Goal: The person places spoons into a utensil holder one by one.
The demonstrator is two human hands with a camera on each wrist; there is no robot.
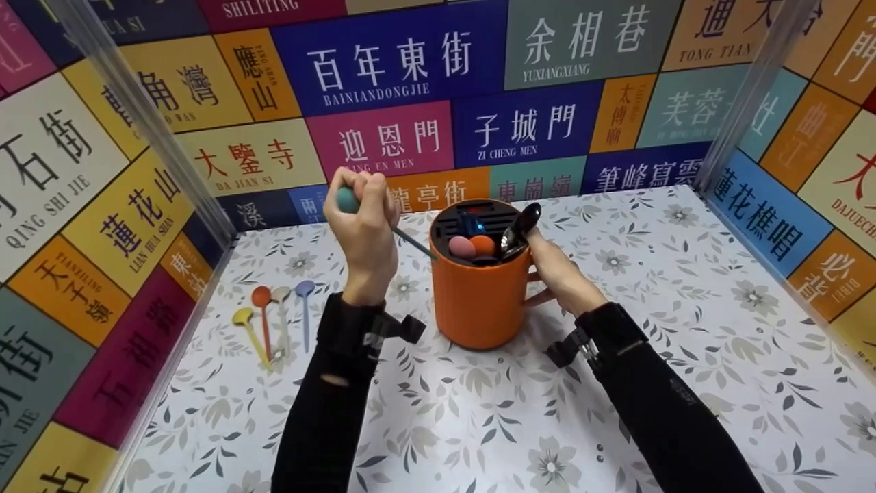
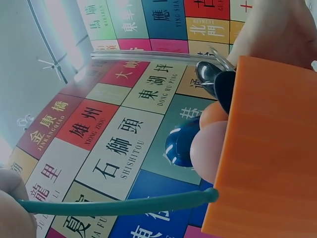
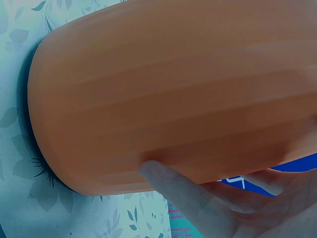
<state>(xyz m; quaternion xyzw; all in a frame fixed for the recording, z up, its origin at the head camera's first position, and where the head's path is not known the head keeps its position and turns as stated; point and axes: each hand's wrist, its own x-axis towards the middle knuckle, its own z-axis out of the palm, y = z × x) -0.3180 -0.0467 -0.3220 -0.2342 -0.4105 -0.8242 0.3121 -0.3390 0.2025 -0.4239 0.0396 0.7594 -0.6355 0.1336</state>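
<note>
My left hand (image 1: 366,219) holds a teal spoon (image 2: 119,206) by its bowl end, with the handle sloping down to the rim of a large orange mug (image 1: 479,301). In the left wrist view, the handle's tip is at the rim. A black slotted insert (image 1: 496,211) fills the mug's top. Out of it stand a pink spoon (image 1: 462,246), an orange spoon (image 1: 483,245), a shiny dark blue spoon (image 2: 179,145) and shiny metal spoons (image 1: 523,222). My right hand (image 1: 558,267) grips the mug at its handle side, one fingertip against the body; some fingers are hidden.
Left on the floral tabletop (image 1: 438,424) lie a yellow spoon (image 1: 251,335), a red spoon (image 1: 263,315), a beige spoon (image 1: 282,318) and a lavender spoon (image 1: 305,311). Panels with printed place names (image 1: 390,61) rise at the back and both sides.
</note>
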